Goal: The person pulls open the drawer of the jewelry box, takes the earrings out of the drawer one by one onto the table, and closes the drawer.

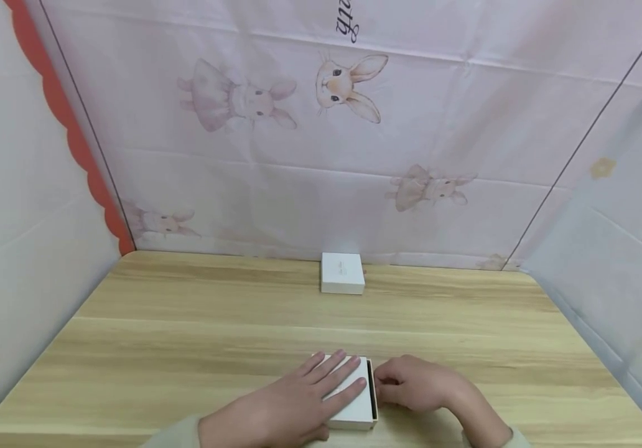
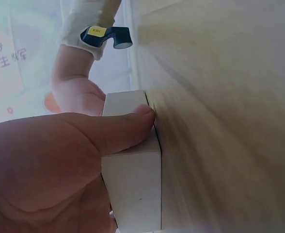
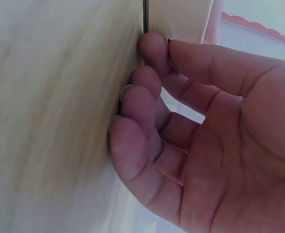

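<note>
- Left hand [image 1: 295,407]: fingers straight, spread across the top of a white box [image 1: 358,407], thumb along its side.
- That box: flat on the wood-grain table [image 1: 186,348], toward 6 o'clock; dark slit [image 1: 372,391] facing 3 o'clock; long axis unclear beneath the hand.
- Second box [image 1: 342,272]: white, square-edged, at 12 o'clock.
- Right hand [image 1: 418,384]: at 3 o'clock, thumb and forefinger pinching the slit side.

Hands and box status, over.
Left hand spread atop white drawer box. Right hand pinching at box's right end. Drawer slightly open. No obstruction visible.
</note>
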Demonstrator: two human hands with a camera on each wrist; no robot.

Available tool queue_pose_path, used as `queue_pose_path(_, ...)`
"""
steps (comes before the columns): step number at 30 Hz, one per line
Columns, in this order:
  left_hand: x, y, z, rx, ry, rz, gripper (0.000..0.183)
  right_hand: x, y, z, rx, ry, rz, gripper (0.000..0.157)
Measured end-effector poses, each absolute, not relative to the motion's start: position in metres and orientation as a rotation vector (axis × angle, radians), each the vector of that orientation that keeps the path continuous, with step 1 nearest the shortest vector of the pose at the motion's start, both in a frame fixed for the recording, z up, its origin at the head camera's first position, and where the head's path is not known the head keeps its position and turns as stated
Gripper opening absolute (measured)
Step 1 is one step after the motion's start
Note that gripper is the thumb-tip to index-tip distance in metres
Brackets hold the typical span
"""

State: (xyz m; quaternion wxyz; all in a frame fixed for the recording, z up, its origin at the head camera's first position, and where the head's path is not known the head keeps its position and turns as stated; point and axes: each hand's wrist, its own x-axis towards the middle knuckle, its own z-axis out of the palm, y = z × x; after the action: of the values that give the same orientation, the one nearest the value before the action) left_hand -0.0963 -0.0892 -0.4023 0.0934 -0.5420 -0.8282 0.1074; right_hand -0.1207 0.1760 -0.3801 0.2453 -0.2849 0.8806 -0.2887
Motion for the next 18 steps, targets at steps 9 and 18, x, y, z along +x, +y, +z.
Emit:
queue_pose_path(9,-0.0975,-0.0879,-0.4018,-1.621,-2.476,0.319,0.084,-0.1199,0.1759,-0.3795,-0.756,2.4,-0.789,0.024)
queue_pose_path(18,-0.0982,-0.087,-0.4026,-1.634,-2.507,0.319,0.083,-0.1187,0.1756,-0.3795,-0.726,2.412,-0.773,0.023)
